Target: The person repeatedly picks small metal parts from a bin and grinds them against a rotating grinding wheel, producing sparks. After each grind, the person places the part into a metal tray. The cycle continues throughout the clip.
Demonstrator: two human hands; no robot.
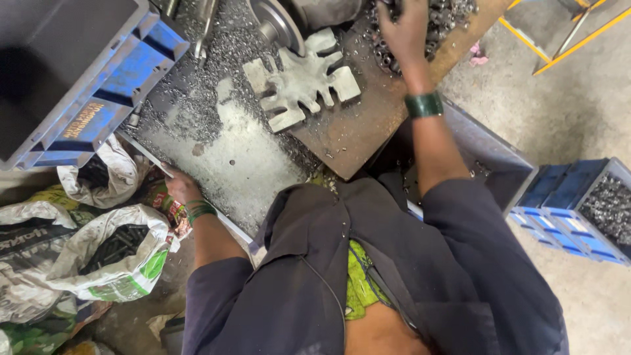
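My right hand [404, 29] reaches forward onto a heap of small dark metal rings [447, 16] on a rusty steel plate [355, 128]; whether its fingers hold any of them is hidden. A green band sits on that wrist. My left hand [181, 186] grips the near edge of the grey machine bed [246, 167], which is strewn with metal chips. A grey star-shaped metal piece [302, 82] lies between the hands, below a round machine chuck [276, 23].
A blue plastic crate [98, 98] stands at the upper left. White sacks [98, 263] holding dark parts lie at the left. More blue crates [578, 210] of metal parts stand on the concrete floor at the right. A yellow frame [559, 39] is at the top right.
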